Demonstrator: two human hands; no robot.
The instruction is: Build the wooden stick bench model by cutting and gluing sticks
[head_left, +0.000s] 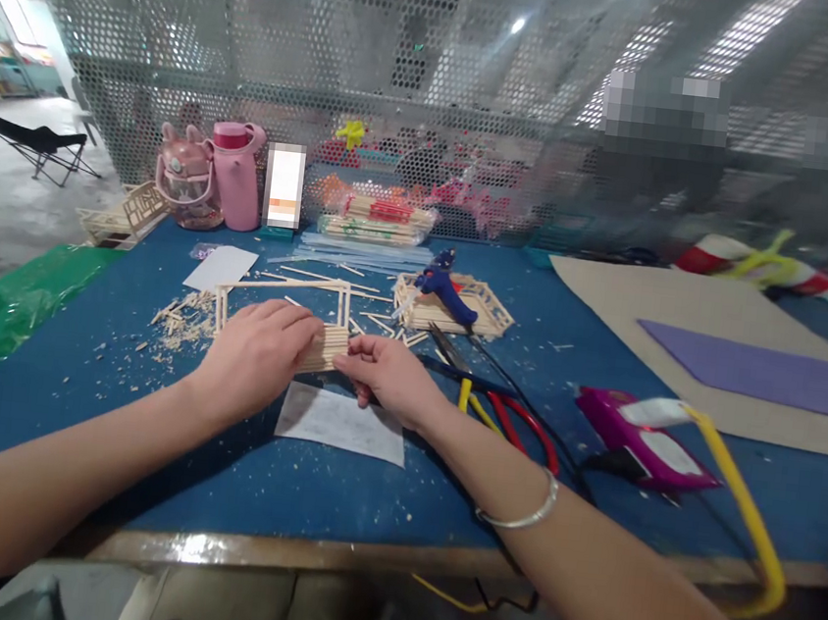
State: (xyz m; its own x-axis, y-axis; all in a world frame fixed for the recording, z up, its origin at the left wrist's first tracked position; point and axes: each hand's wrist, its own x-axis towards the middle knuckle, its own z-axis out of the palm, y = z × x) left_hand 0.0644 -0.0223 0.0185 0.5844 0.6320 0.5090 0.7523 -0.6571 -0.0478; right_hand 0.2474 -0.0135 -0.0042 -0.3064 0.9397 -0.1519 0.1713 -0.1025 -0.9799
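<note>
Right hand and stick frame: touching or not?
Touching. Head view: the thumb of the right hand overlaps the right end of the stick frame.

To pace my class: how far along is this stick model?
Looks done: a low-walled stick piece, glue gun on it. In the left hand and right hand: a frame with slats low down. Probably left: filling its open upper part; loose sticks lie behind.
</note>
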